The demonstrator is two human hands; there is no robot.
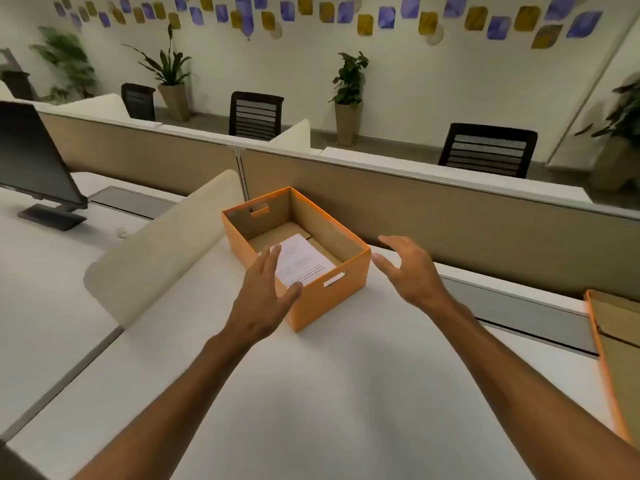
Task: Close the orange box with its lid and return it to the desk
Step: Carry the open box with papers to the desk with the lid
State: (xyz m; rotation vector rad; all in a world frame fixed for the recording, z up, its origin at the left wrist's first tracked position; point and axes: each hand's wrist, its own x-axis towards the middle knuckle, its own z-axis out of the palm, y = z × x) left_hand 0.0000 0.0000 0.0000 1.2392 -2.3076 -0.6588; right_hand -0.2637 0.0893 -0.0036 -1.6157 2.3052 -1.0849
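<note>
An orange box (341, 285) stands open on the white desk (329, 393), with a printed white sheet (301, 259) lying on its cardboard floor. Its orange lid (614, 362) lies upside down at the desk's right edge, partly cut off by the frame. My left hand (265, 299) hovers open at the box's near left corner, fingers spread over the rim. My right hand (410, 270) is open just to the right of the box, a small gap away from its side wall. Neither hand holds anything.
A beige curved divider (159, 244) separates this desk from the left one, where a dark monitor (33, 161) stands. A tan partition (450, 223) runs behind the box. Office chairs (488, 150) and potted plants (348, 98) stand beyond it.
</note>
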